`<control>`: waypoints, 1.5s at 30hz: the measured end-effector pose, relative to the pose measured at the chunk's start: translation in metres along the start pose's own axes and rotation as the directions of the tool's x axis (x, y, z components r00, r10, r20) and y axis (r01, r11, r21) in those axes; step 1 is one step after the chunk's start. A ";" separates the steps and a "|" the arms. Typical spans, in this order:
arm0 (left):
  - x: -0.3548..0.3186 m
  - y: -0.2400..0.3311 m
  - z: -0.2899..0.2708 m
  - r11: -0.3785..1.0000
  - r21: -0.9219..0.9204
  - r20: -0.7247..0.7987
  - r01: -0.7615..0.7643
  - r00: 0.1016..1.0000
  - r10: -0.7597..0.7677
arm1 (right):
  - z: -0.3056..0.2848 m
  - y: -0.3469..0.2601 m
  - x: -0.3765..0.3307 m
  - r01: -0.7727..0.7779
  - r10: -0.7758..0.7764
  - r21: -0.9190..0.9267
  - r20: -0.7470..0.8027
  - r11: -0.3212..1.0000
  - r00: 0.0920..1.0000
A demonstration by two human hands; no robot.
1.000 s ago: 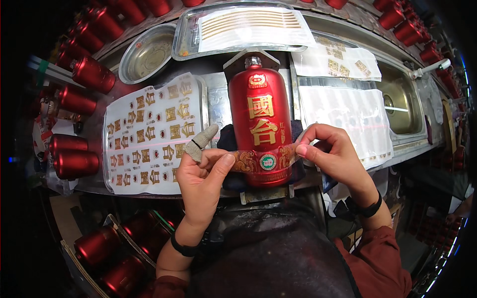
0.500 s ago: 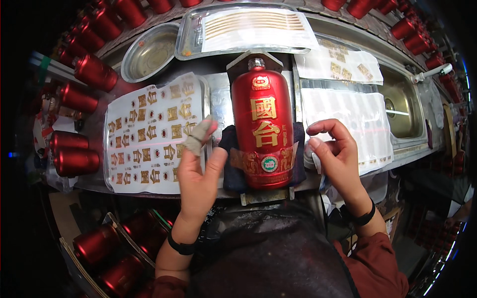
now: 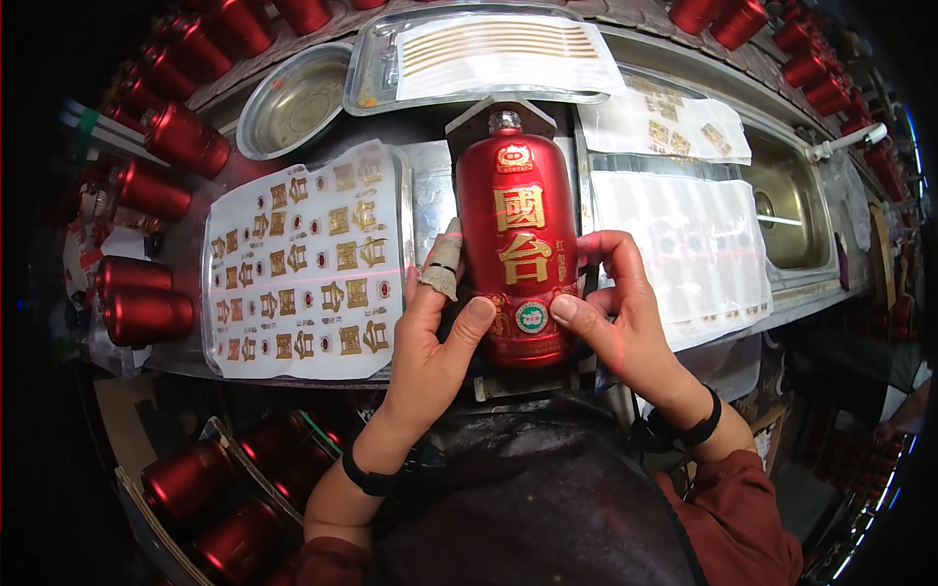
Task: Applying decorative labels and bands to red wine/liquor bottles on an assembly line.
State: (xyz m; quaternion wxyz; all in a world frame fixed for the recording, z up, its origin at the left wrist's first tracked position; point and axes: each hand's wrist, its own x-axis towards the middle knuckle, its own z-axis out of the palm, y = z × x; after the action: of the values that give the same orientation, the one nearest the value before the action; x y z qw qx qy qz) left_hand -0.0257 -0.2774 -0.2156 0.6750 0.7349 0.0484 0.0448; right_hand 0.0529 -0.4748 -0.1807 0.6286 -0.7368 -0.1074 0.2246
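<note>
A red bottle [image 3: 516, 225] with gold characters and a clear neck lies on its back, its neck pointing away from me. Round its lower part runs a patterned decal band [image 3: 496, 314] with a round green-and-white emblem. My left hand [image 3: 430, 337] grips the bottle's lower left side, its thumb at the band's left end. A beige wrap covers one of its fingers. From the right side my right hand [image 3: 625, 313] holds the bottle, thumb pressed on the band next to the emblem and fingers round the edge. The fingertips under the bottle's sides are hidden.
To the left lies a tray with a sheet of gold decals [image 3: 303, 264]. White backing sheets [image 3: 684, 254] lie on the right, before a metal sink [image 3: 787, 225]. Behind are a metal bowl [image 3: 293, 103] and a tray of gold strips [image 3: 503, 59]. More red bottles [image 3: 147, 303] surround the bench.
Both hands have moved inward from beside the bottle and taken hold of its lower sides. The band's ends, which stuck out sideways, now lie against the bottle.
</note>
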 end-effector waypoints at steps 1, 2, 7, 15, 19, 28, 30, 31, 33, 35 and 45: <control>0.000 0.000 0.000 1.000 -0.010 -0.004 0.003 1.000 -0.004 | 0.001 0.001 0.000 0.014 -0.014 0.011 -0.008 1.000 1.000; 0.000 0.000 0.001 1.000 -0.020 -0.008 0.007 1.000 -0.007 | 0.002 0.001 0.000 0.028 -0.028 0.023 -0.016 0.999 0.999; 0.001 0.000 0.004 0.997 -0.071 -0.061 0.015 0.998 -0.019 | 0.002 0.000 -0.001 0.013 -0.013 0.004 -0.014 1.000 1.000; 0.005 0.016 0.017 0.996 -0.091 -0.112 -0.010 0.994 0.000 | 0.007 -0.016 -0.001 0.019 -0.021 -0.046 -0.032 0.999 0.999; 0.005 0.015 0.016 0.994 -0.113 -0.129 -0.012 0.992 -0.003 | 0.007 -0.016 0.000 -0.005 0.003 -0.095 -0.024 0.996 1.000; -0.001 0.012 0.005 0.967 -0.253 -0.024 0.013 1.000 -0.019 | -0.020 0.006 -0.002 -0.072 0.043 0.256 0.116 0.964 0.992; -0.002 0.007 0.001 0.977 -0.211 0.044 -0.024 0.998 0.034 | -0.022 0.009 -0.005 -0.025 0.007 0.123 0.146 0.992 0.989; -0.003 0.009 0.001 0.975 -0.220 0.042 -0.020 0.999 0.030 | -0.019 0.009 -0.007 0.002 -0.007 0.041 0.121 0.999 0.993; -0.002 0.010 0.001 0.979 -0.203 0.054 -0.030 0.998 0.042 | -0.016 0.004 -0.008 0.013 -0.012 -0.007 0.112 1.000 0.994; -0.001 0.010 0.001 0.982 -0.185 0.058 -0.042 0.997 0.053 | -0.014 0.003 -0.007 0.012 -0.008 -0.043 0.093 0.999 0.996; -0.003 -0.001 -0.008 0.996 -0.071 0.065 -0.058 0.996 0.063 | -0.014 0.006 -0.008 0.001 0.001 -0.011 0.119 1.000 0.993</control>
State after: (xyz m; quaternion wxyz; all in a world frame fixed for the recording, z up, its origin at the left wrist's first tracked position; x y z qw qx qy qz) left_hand -0.0303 -0.2696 -0.2155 0.6994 0.7135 0.0019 0.0421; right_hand 0.0515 -0.4920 -0.1830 0.6168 -0.7258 -0.1459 0.2673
